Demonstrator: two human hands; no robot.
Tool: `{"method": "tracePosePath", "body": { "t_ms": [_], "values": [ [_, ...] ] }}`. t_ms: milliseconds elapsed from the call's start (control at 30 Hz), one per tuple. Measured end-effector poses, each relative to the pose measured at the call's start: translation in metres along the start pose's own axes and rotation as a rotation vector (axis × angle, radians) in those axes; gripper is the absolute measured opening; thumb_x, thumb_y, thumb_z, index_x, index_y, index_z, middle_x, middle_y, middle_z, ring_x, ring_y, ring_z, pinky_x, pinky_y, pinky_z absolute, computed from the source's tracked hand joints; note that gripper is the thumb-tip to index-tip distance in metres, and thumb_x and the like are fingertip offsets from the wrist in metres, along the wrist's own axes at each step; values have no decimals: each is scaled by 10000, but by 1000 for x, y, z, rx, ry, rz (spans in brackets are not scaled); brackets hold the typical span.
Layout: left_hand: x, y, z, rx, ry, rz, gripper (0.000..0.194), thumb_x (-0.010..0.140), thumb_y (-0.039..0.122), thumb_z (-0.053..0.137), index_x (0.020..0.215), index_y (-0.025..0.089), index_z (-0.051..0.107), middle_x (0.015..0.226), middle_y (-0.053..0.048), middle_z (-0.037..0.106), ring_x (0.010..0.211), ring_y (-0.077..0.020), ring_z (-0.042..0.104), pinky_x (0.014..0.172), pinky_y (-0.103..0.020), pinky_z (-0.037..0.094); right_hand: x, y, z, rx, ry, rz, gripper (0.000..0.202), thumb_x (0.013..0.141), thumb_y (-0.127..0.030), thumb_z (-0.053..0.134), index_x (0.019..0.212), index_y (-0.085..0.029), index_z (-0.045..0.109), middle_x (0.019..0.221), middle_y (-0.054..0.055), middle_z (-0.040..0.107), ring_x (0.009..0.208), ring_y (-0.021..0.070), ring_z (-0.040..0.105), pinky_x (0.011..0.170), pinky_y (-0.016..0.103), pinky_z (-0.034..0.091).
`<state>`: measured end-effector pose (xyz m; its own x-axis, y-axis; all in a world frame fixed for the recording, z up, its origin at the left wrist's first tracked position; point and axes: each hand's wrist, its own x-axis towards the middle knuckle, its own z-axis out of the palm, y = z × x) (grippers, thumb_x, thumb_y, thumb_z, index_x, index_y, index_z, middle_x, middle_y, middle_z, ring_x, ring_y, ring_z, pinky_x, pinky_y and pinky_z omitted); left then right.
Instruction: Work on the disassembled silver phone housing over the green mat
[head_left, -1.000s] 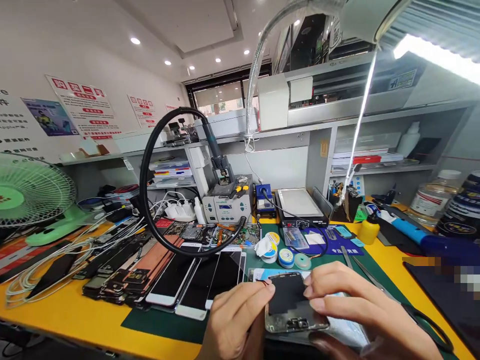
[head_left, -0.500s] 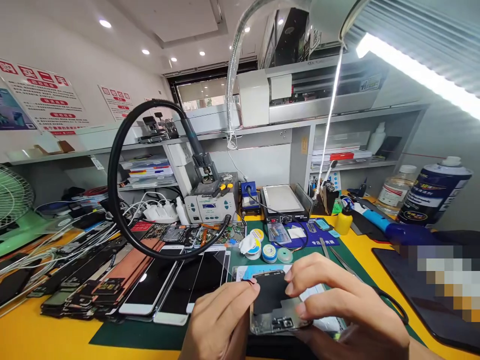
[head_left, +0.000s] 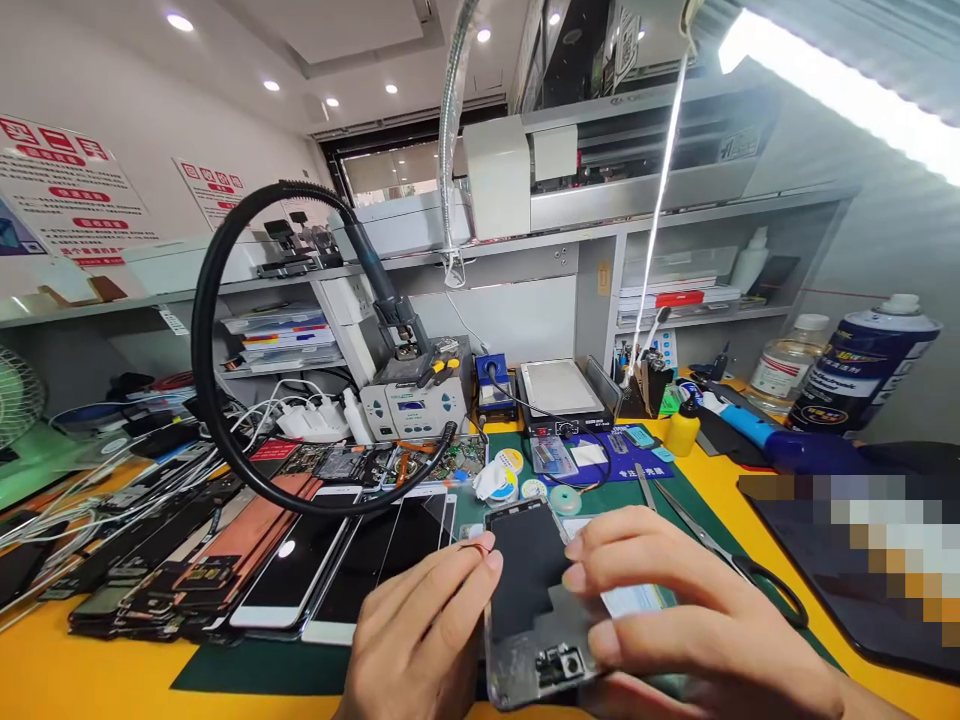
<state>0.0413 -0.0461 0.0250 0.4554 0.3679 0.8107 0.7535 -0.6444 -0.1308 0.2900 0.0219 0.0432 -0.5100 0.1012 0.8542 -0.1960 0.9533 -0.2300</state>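
— Yellow counter (head_left: 97,670), green mat (head_left: 300,655), a repair bench crowded with parts. What do the hands hold?

— Both are on an opened phone back (head_left: 529,600), low in the middle of the view, tilted up off the mat. The left hand (head_left: 420,640) pinches its left edge, thumb and forefinger closed on it. The right hand (head_left: 675,620) grips the right edge, fingers curled over the top, thumb underneath.

— And around it?

— Phone screens (head_left: 345,570) lie just left. Solder spools (head_left: 517,480) sit behind, near the soldering station (head_left: 412,405). Scissors (head_left: 727,565) lie to the right, and a blue spray can (head_left: 862,370) stands far right.
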Motion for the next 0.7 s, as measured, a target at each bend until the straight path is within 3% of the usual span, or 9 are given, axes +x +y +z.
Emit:
{"method": "tracePosePath", "body": {
  "t_ms": [100, 167, 233, 300, 333, 367, 467, 600, 700],
  "values": [
    [-2, -2, -5, 115, -31, 18, 322, 910, -19, 513, 1191, 8, 669, 1143, -211, 738, 1294, -177, 581, 1043, -270, 478, -3, -5, 3, 38, 128, 171, 684, 792, -57, 715, 1416, -196, 470, 1251, 148, 624, 1179, 301, 595, 982, 417, 544],
    [-3, -4, -8, 190, -65, 40, 365, 901, -21, 523, 1244, 6, 646, 1222, -224, 698, 1324, -202, 556, 1049, -295, 468, -5, -8, 3, 60, 160, 347, 754, 751, -24, 702, 1437, -229, 463, 1303, 120, 599, 1235, 290, 559, 1058, 382, 477],
    [-3, -6, -11, 224, -54, 57, 357, 908, -7, 540, 1249, -1, 645, 1248, -229, 678, 1311, -226, 569, 1049, -310, 465, -5, -7, 1, 270, 151, 573, 606, 762, -38, 701, 1316, -249, 576, 1212, 70, 641, 1141, 228, 596, 1020, 296, 465],
    [-1, -9, -14, 249, -18, 68, 325, 916, -12, 539, 1218, -10, 659, 1230, -232, 682, 1292, -239, 586, 1043, -316, 473, -2, -1, 0, 709, 115, 895, 202, 859, -184, 693, 1061, -194, 697, 976, 49, 691, 911, 173, 637, 845, 247, 508],
    [0, -10, -15, 262, -10, 75, 311, 923, -13, 530, 1204, -10, 664, 1215, -232, 687, 1293, -242, 587, 1042, -320, 476, 0, 2, 1, 841, 64, 974, 184, 911, -314, 656, 943, -143, 716, 825, 60, 696, 764, 171, 652, 747, 271, 532],
    [1, -11, -16, 275, -18, 85, 304, 929, -12, 521, 1197, -6, 666, 1206, -233, 691, 1300, -246, 582, 1042, -325, 480, 2, 6, 2, 949, 32, 1033, 340, 927, -427, 616, 830, -114, 710, 702, 63, 680, 634, 166, 646, 661, 286, 539],
    [4, -12, -17, 305, -77, 130, 299, 944, 3, 497, 1187, 14, 669, 1189, -232, 703, 1337, -257, 553, 1030, -337, 499, 7, 12, 10, 1118, -35, 1125, 494, 890, -527, 639, 644, -99, 647, 568, 57, 637, 470, 140, 630, 522, 250, 518],
    [7, -10, -17, 273, -97, 154, 277, 949, 36, 528, 1185, 26, 673, 1167, -225, 716, 1363, -263, 533, 1039, -351, 499, 8, 10, 14, 1211, -45, 1186, 417, 849, -439, 738, 620, -100, 651, 521, 20, 628, 397, 93, 617, 466, 168, 479],
    [8, -8, -15, 258, -92, 153, 294, 917, 7, 578, 1196, 15, 671, 1183, -225, 716, 1359, -257, 540, 1070, -349, 474, 8, 8, 11, 1211, -46, 1212, 331, 813, -362, 794, 644, -118, 650, 557, 21, 676, 427, 111, 658, 491, 180, 521]
  ]
}}
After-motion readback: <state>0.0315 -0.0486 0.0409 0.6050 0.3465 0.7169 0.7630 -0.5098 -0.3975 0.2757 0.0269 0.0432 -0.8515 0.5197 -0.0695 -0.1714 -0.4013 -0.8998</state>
